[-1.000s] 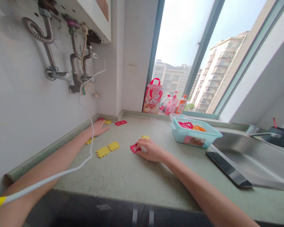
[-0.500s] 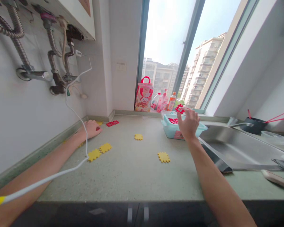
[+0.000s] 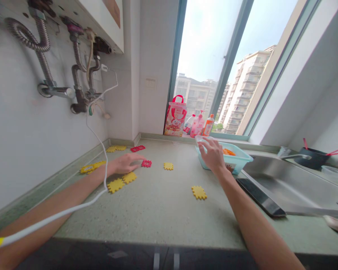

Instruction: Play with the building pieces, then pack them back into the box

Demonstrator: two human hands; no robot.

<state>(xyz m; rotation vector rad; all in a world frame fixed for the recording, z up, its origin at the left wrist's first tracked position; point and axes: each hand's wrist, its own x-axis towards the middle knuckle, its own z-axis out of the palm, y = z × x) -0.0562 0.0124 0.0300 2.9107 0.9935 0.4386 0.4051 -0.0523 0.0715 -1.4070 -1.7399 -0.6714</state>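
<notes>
My left hand [image 3: 126,163] reaches low across the counter, fingers stretched out and apart. Just beyond its fingertips lies a red toothed square piece [image 3: 147,163]; whether they touch I cannot tell. Below that hand is a joined pair of yellow toothed pieces [image 3: 129,177]. Single yellow pieces lie at the middle [image 3: 168,166] and nearer the front [image 3: 199,192]. Over the left part of a light-blue plastic box [image 3: 240,159], my right hand [image 3: 212,153] has its thumb apart from its curved fingers, with nothing visible between them. Orange pieces [image 3: 229,152] show inside the box.
A white cable [image 3: 104,165] hangs in front of my left forearm. Joined red pieces [image 3: 137,149] and more yellow pieces [image 3: 116,148] lie toward the back wall. A dark phone-like slab [image 3: 260,197] rests by the sink [image 3: 293,180]. Bottles [image 3: 197,125] stand on the windowsill.
My left hand has moved right from the back-left pieces. The red piece at my right fingertips is gone from there; one now lies by my left hand. My right hand has lowered toward the box.
</notes>
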